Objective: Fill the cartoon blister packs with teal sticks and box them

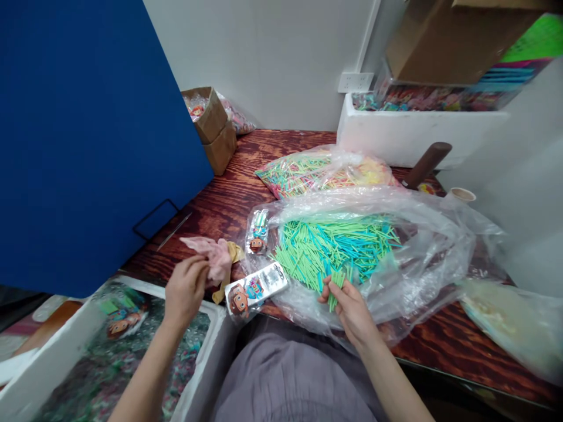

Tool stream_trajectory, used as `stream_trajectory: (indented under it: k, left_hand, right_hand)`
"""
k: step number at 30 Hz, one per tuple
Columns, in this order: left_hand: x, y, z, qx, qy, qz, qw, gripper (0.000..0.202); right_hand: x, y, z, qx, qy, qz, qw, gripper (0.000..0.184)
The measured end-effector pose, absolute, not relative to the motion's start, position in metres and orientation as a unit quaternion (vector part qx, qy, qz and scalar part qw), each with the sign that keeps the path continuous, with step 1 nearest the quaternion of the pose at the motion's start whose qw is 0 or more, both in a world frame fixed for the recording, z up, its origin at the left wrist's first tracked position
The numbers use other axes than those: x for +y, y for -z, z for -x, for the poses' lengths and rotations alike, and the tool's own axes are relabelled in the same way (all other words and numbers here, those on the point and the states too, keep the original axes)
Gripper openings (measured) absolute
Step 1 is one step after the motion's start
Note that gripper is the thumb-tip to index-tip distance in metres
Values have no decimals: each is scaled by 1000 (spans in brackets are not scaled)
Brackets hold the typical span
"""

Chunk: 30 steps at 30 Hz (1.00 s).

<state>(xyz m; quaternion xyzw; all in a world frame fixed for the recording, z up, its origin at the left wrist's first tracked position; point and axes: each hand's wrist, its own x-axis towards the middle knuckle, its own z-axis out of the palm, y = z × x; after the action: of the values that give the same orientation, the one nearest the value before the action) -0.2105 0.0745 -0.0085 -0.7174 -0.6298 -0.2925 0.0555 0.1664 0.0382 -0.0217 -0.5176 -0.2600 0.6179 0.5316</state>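
My right hand [349, 308] is closed on a small bunch of green sticks [336, 281] at the near edge of an open clear plastic bag [422, 258] full of green and blue sticks [334, 246]. My left hand [185, 290] pinches a pink cloth [215, 258] lying on the wooden table [220, 199]. Between my hands lie two small clear packets printed with a cartoon figure, one near [253, 290] and one farther [258, 231].
A second bag of mixed coloured sticks [321, 170] lies behind. A white foam box [57, 351] of packets stands at my lower left, another white box [409, 135] at the back right. A blue board [83, 135] leans left; cardboard boxes [213, 126] sit behind it.
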Motion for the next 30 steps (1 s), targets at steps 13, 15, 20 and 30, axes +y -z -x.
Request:
stream_trajectory:
  k: [13,15,20,30]
  left_hand:
    - [99,30,195,-729,49,682,-32,28]
    - [103,34,196,-739,57,671,-28,32]
    - [105,44,200,-759,63,647,-33,48]
    - [106,50,202,-770,68,635,15,37]
  right_hand:
    - [39,20,-164,-264,-612,519,536,39]
    - [39,20,-164,-268,-613,515,536,38]
    - [36,21,-167,-370,-525,515,568,23]
    - [7,37,-168,-485,-443,562,503,17]
